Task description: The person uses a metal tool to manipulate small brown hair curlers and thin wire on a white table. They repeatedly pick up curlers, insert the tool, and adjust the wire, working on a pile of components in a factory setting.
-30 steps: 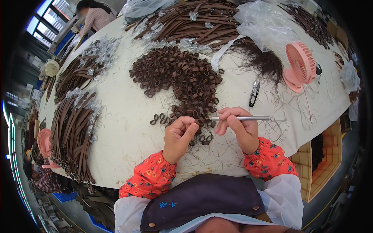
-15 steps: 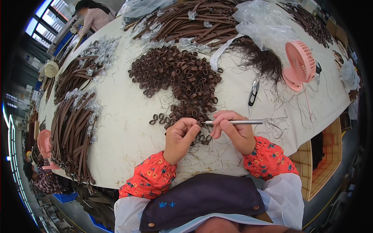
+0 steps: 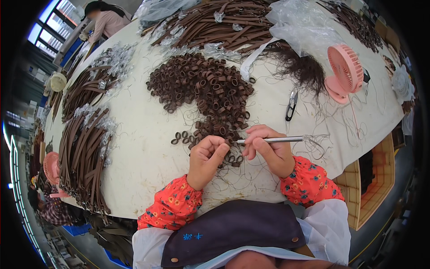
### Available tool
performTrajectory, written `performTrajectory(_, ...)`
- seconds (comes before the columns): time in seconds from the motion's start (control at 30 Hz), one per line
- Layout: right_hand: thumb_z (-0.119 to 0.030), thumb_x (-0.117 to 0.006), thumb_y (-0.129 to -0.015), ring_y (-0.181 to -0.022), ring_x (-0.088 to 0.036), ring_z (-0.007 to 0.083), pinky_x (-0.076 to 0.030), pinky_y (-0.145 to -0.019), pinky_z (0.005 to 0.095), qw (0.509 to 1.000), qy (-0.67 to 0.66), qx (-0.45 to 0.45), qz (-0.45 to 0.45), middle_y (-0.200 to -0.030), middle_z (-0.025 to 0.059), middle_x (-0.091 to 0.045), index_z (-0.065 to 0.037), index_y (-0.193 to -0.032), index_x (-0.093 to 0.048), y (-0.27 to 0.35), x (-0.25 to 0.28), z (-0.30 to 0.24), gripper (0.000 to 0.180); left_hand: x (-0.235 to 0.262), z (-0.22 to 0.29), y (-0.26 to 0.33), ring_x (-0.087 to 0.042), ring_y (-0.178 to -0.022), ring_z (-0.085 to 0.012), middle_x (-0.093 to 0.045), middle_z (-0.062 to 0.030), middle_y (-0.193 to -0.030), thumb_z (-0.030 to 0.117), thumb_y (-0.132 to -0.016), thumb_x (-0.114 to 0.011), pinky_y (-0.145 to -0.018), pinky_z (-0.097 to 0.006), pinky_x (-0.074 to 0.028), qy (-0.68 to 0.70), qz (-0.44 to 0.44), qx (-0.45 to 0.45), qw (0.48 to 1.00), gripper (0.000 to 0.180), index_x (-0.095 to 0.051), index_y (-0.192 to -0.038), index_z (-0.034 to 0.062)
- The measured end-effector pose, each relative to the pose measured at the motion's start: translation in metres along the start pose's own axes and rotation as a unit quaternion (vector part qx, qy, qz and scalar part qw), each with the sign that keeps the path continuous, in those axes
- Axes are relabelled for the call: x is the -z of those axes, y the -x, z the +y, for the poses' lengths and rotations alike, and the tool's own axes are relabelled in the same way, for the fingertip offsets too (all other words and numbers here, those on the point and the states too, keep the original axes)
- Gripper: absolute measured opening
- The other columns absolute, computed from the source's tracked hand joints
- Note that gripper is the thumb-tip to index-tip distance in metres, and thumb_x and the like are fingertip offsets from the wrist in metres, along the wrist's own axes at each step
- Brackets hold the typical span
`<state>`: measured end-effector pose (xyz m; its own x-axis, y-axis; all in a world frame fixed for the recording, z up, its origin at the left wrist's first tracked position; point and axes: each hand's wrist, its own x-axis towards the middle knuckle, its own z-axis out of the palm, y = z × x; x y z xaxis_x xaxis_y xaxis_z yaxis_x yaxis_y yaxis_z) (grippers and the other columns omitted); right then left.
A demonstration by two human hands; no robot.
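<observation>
Head view: I count one pink fan (image 3: 51, 167), two brown strap bundles (image 3: 85, 163) leftmost on the desk (image 3: 139, 166), and one heap of brown rings (image 3: 210, 92), too many to number. My left hand's (image 3: 204, 160) fingers pinch closed, on what I can't tell. My right hand's (image 3: 271, 154) fingers grip one silver tool (image 3: 289, 139), its tip at the left fingertips. Farther right: one pair of snips (image 3: 291, 107), a second pink fan (image 3: 344, 69).

Open table (image 3: 141, 157) leftward, ring pile (image 3: 206, 85) ahead
</observation>
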<state>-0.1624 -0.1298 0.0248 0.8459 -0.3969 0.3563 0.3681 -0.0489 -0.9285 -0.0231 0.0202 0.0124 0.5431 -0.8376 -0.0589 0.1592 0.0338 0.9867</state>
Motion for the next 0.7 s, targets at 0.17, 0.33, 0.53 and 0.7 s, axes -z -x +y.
performTrajectory(0.17, -0.015, -0.048, -0.098, -0.073, -0.06, 0.0107, -0.048, -0.07, 0.024, 0.999, -0.006, -0.012, 0.05, -0.08, 0.0057, -0.061, 0.001, -0.106, -0.055, -0.002, 0.005, 0.002, 0.02, 0.0, 0.0, -0.002, -0.033, -0.056, 0.0029, -0.048, 0.0104, -0.065, 0.01, -0.092, -0.059, -0.05, -0.015, -0.025, 0.007, 0.007, 0.015, 1.0, 0.009, -0.059, -0.095, 0.001)
performTrajectory(0.33, -0.015, -0.048, -0.098, -0.083, -0.06, 0.0142, -0.046, -0.079, 0.0273, 0.996, 0.046, -0.066, 0.047, -0.086, 0.0091, -0.061, 0.002, -0.108, -0.053, -0.005, -0.002, -0.003, 0.02, 0.003, 0.001, -0.003, -0.029, -0.054, 0.0028, -0.041, 0.012, -0.059, 0.01, -0.091, -0.062, -0.049, -0.016, -0.022, -0.071, 0.025, -0.032, 0.997, 0.008, -0.061, -0.09, 0.0015)
performTrajectory(0.53, -0.016, -0.048, -0.098, -0.083, -0.059, 0.0142, -0.047, -0.078, 0.0277, 0.996, 0.04, -0.065, 0.043, -0.087, 0.0095, -0.061, 0.002, -0.11, -0.052, -0.005, 0.001, -0.003, 0.022, 0.02, 0.01, -0.019, -0.05, -0.069, -0.0163, -0.055, -0.0025, -0.077, 0.007, -0.077, -0.069, -0.063, -0.03, -0.038, -0.443, 0.072, -0.268, 0.853, 0.011, -0.062, -0.086, 0.0059)
performTrajectory(0.7, -0.016, -0.049, -0.098, -0.082, -0.059, 0.0145, -0.048, -0.078, 0.0283, 0.996, 0.016, -0.069, 0.044, -0.086, 0.0096, -0.061, 0.002, -0.11, -0.052, -0.005, 0.0, -0.002, 0.022, 0.018, 0.021, -0.015, -0.05, -0.086, -0.0255, -0.052, -0.0066, -0.088, 0.004, -0.07, -0.068, -0.079, -0.037, -0.038, -0.487, 0.022, -0.247, 0.837, 0.023, -0.064, -0.092, 0.0091)
